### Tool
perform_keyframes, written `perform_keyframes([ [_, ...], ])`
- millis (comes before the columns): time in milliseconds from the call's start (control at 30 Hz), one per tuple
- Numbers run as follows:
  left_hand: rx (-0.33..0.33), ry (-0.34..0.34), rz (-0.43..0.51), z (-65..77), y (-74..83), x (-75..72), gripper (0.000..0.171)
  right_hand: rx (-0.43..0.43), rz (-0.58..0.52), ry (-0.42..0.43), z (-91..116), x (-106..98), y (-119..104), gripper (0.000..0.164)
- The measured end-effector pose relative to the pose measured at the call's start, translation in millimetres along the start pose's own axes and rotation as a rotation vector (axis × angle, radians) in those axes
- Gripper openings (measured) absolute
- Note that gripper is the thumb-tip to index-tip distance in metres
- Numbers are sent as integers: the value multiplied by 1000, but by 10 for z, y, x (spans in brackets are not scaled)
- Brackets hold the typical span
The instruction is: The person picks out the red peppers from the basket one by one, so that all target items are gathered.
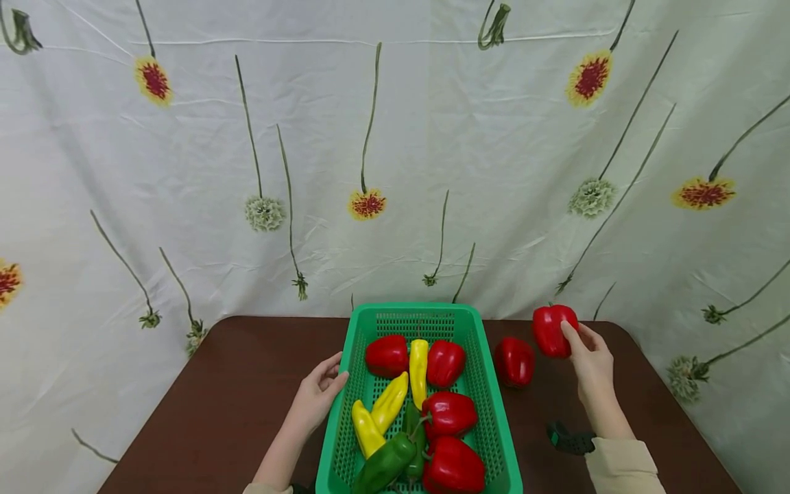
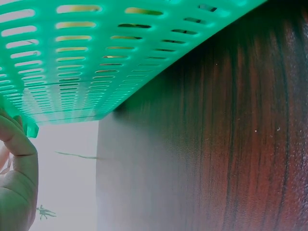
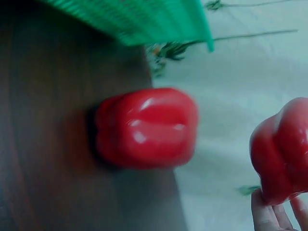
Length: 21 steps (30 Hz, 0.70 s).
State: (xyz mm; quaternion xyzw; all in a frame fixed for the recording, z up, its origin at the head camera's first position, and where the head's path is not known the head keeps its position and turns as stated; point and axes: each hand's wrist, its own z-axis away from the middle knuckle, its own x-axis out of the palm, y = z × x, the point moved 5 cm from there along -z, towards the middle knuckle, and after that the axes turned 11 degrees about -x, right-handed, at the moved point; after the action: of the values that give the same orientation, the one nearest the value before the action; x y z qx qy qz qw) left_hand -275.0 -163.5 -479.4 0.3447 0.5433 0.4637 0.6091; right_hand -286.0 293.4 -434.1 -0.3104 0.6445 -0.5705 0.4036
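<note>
My right hand (image 1: 594, 360) holds a red bell pepper (image 1: 552, 331) above the table's right side, thumb and fingers on its side. In the right wrist view the held pepper is at the right edge, cut off by the frame. A second red bell pepper (image 1: 514, 362) lies on the table between that hand and the green basket (image 1: 494, 405). My left hand (image 1: 319, 392) touches the basket's left rim with loosely bent fingers; the left wrist view shows only part of this hand beside the slotted wall. Inside the basket lie several red bell peppers (image 1: 450, 414).
Also in the basket are three yellow peppers (image 1: 390, 401) and two long green peppers (image 1: 385, 463). A dark strap-like object (image 1: 570, 439) shows beside the right wrist. The brown table (image 1: 247, 384) ends at the back against a white flower-print cloth (image 1: 395, 158).
</note>
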Motion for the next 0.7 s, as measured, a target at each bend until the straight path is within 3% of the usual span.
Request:
perform_keyframes([
  [367,-10,4,2,6,-1,-14,50,76,7,21,-23,-90,441,91],
  [700,-12,4,6,24,-3,-4,50,120,76,-12,-15,-101,667,95],
])
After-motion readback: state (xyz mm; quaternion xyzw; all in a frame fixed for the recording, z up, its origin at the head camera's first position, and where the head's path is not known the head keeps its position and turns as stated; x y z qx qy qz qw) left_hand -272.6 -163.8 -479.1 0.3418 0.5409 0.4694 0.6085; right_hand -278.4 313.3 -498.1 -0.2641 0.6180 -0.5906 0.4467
